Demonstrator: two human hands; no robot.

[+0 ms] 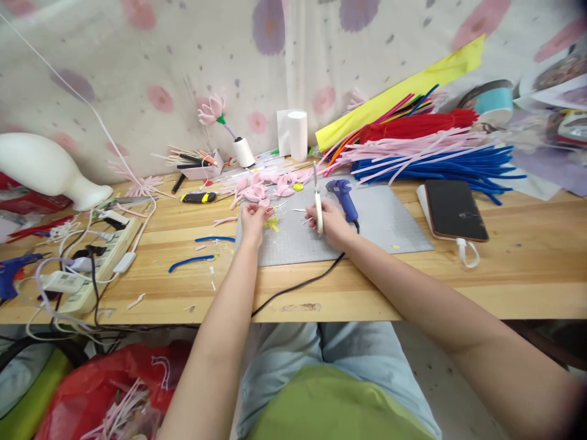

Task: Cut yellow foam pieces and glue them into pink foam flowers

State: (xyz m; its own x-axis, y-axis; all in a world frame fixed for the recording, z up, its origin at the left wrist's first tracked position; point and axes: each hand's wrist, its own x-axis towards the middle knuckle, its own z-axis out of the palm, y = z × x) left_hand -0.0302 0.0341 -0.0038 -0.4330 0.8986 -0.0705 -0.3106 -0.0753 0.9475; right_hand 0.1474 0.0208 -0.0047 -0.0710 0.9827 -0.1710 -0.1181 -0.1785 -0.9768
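Note:
My left hand (254, 221) is closed in a pinch on thin white strands (276, 211) at the left part of the grey mat (293, 247). Just beside its fingertips lies a yellow fuzzy piece (271, 225). My right hand (332, 221) is closed around white-handled scissors (318, 211), whose metal blade points away from me. Thin white bits also stick out to the left of its fingers. Right behind this hand lies a blue glue gun (343, 198), its black cord running to the table's front edge. Pink fuzzy petals (257, 192) are heaped beyond my left hand.
Bundles of blue (431, 165), pink and red pipe cleaners lie back right, near a black phone-like device (454, 209). A pink flower (213, 111) stands in a white holder behind. A utility knife (198, 197), blue stems (191, 263) and a cluttered power strip (103, 269) are left.

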